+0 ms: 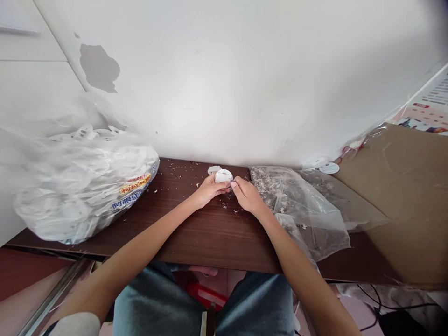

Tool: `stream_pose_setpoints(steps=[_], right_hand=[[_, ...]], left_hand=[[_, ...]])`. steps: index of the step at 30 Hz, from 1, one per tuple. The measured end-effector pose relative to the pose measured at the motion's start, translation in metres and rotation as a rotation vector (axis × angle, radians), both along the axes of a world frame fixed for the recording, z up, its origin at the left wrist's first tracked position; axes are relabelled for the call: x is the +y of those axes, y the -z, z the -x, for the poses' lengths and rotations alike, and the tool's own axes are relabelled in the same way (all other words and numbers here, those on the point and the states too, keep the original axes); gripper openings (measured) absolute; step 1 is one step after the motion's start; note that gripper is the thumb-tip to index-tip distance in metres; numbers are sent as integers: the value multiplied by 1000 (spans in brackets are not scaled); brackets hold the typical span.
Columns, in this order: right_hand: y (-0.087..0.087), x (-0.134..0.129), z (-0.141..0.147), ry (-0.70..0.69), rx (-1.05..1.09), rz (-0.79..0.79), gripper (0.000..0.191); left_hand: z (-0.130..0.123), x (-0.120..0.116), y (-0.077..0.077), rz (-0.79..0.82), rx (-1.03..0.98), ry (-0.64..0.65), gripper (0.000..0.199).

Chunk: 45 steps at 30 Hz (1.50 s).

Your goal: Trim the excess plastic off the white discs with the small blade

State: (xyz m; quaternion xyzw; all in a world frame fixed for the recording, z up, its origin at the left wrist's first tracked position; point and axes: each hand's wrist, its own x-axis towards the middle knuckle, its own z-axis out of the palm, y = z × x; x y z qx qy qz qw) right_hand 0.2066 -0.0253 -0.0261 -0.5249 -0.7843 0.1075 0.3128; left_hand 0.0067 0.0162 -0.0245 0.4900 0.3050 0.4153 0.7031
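While hands [211,190] grip a white plastic disc [223,176], glossy wood desk [210,238]

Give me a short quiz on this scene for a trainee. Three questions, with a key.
1. Multiple choice: what do the left hand and right hand hold? A) a white round part B) scissors C) a phone
2. True or false: the bag of white parts lies left of the hands on the table.
3. Fill in the blank: the clear bag right of the hands lies partly on brown ____.

Key: 1 A; 2 true; 3 cardboard.
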Motion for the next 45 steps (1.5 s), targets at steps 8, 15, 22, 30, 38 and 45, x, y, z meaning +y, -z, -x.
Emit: stream_pose_setpoints(steps=[8,15,22,30,38,45], right_hand=[[-13,-4,-4,30,-346,-1,32],[-14,-5,-3,55,-421,-6,36],[-13,-5,-5,65,-500,-33,40],[-14,-4,-8,56,-513,-52,43],[-16,-5,-7,75,-532,-40,43],[-13,-5,-8,61,-496,-62,42]], left_hand=[[3,4,5,-27,-34,29,52],[3,3,8,-92,36,27,52],[2,1,7,-219,72,12,56],[2,0,4,-290,109,-15,56],[3,2,6,-345,132,-44,55],[3,1,3,-397,173,-38,51]])
